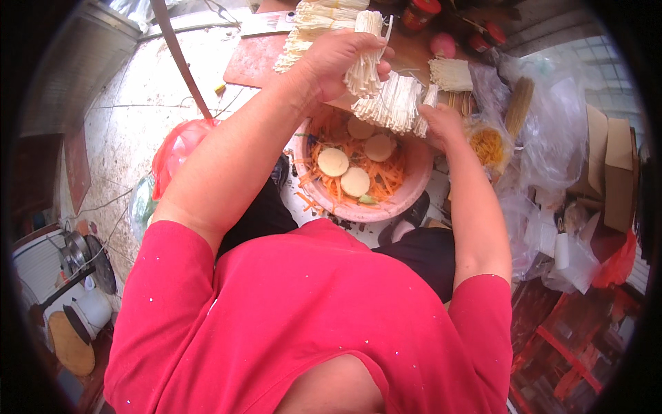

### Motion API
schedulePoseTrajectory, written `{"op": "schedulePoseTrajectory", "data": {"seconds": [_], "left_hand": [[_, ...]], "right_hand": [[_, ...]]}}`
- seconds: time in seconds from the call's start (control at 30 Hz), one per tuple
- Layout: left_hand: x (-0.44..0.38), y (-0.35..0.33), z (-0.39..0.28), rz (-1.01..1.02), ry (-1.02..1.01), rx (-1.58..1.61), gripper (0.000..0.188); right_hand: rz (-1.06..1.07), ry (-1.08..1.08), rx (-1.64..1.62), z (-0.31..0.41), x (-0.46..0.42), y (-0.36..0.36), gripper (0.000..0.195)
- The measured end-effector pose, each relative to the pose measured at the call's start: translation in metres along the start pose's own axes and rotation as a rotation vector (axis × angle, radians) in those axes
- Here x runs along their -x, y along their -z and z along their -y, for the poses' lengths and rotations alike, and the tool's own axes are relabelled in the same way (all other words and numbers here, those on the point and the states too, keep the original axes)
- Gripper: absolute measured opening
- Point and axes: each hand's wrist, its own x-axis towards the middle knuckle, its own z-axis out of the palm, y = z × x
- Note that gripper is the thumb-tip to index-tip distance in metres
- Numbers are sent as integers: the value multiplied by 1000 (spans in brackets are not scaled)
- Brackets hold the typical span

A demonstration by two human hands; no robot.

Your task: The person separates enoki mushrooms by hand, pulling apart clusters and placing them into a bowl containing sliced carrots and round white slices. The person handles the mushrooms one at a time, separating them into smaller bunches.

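My left hand (pixel 344 57) is closed around a bundle of enoki mushrooms (pixel 364 62), held upright above the board's near edge. With its fingers, my right hand (pixel 439 121) grips a small bunch of enoki (pixel 427 111) at the right end of a row of white enoki bundles (pixel 390 103). Beyond my left hand, more enoki bundles (pixel 318 23) lie stacked. Below both hands stands a pink basin (pixel 382 209) with orange shreds and several pale round slices (pixel 333 162) in it.
A cleaver (pixel 266 24) lies at the back beside a reddish board (pixel 251 59). Red-lidded jars (pixel 420 14) and another enoki bundle (pixel 450 74) are at the back right. Clear plastic bags (pixel 551 124) and cardboard (pixel 618 171) crowd the right. A red plastic bag (pixel 178 147) sits left of the basin.
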Motion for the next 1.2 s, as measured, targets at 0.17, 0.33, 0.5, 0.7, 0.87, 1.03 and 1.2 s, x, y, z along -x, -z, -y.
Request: {"op": "schedulePoseTrajectory", "data": {"seconds": [0.17,0.33,0.5,0.7,0.87,1.03,1.2], "left_hand": [[-1,-10,4,38,9,52,24],[2,-6,7,24,-21,104,23],[6,-18,10,-19,-160,160,25],[10,-25,27,105,-140,210,32],[33,-37,47,160,-90,288,31],[51,-48,46,6,-138,195,24],[53,-45,46,-13,-85,34,25]], "right_hand": [[-79,29,126,-54,-44,11,26],[-137,191,304,-8,-7,15,27],[222,-5,-169,54,63,15,27],[382,-50,-624,84,110,-14,26],[194,27,-752,87,115,-22,21],[82,214,-465,85,127,-25,19],[54,316,-270,82,135,-27,21]]}}
